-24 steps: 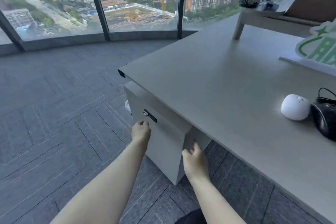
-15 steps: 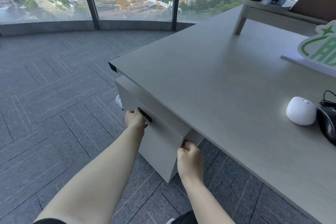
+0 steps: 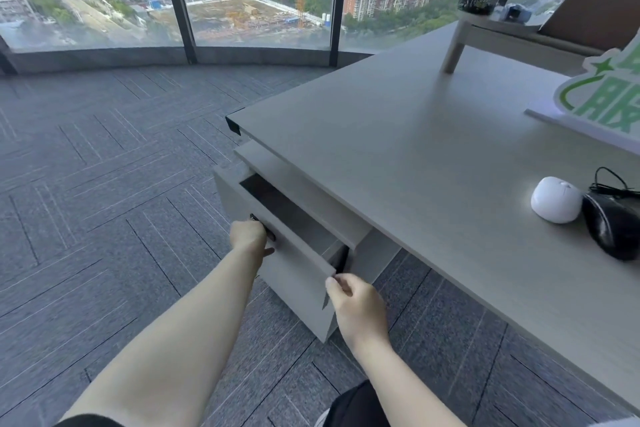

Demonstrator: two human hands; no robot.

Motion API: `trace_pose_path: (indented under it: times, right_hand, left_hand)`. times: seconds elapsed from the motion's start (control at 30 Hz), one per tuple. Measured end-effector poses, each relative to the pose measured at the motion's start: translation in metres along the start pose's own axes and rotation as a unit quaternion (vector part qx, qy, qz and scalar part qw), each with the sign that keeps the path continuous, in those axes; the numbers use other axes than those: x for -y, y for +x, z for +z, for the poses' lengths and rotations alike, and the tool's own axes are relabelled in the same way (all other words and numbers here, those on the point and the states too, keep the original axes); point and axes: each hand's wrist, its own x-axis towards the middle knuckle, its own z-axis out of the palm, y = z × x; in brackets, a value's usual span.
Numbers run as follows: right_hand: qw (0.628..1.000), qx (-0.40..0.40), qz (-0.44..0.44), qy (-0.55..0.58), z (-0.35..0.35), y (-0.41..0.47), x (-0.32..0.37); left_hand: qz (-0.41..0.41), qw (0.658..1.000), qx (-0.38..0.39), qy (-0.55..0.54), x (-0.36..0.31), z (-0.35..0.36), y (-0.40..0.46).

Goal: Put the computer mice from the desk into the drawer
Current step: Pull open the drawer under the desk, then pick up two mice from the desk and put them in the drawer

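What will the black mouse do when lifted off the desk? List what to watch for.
The black mouse has a cord looped behind it, so the floppy cord will probably trail and may snag. It sits right next to the white mouse, so lifting it could nudge that one. Its shell looks glossy and rounded, possibly a little slippery.

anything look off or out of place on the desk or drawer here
Nothing stands out. The drawer is part open with both hands on its front, left hand at the handle, right hand at the corner. The white mouse and black mouse sit upright on the desk.
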Motion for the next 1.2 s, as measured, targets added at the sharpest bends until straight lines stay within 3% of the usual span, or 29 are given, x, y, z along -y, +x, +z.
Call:
trace_pose_path:
  times: [0.37, 0.77, 0.87, 0.93, 1.0, 1.07, 1.2]
  right_hand:
    - [0.977, 0.198, -0.062, -0.05, 0.06, -0.07, 0.004]
    - [0.942, 0.284, -0.126, -0.123, 0.109, -0.126, 0.017]
    - [0.94, 0.297, -0.122, -0.112, 0.107, -0.131, 0.02]
    - [0.954, 0.258, -0.136, -0.078, 0.093, -0.128, 0.025]
    - [0.969, 0.194, -0.152, -0.026, 0.063, -0.119, 0.036]
    - [0.98, 0.104, -0.167, 0.02, 0.018, -0.105, 0.05]
    - [0.971, -0.127, -0.201, 0.016, -0.088, -0.069, 0.061]
  left_hand:
    - [-0.006, 0.995, -0.085, -0.054, 0.053, -0.159, 0.001]
    - [0.016, 0.995, -0.096, -0.035, 0.074, -0.249, -0.023]
    - [0.041, 0.985, -0.157, 0.06, 0.067, -0.257, -0.04]
    - [0.129, 0.946, -0.24, 0.177, 0.051, -0.252, -0.061]
    - [0.264, 0.909, -0.251, 0.203, 0.026, -0.228, -0.098]
    - [0.373, 0.887, -0.187, 0.199, 0.0, -0.186, -0.132]
    - [0.457, 0.861, 0.015, 0.222, -0.032, -0.068, -0.186]
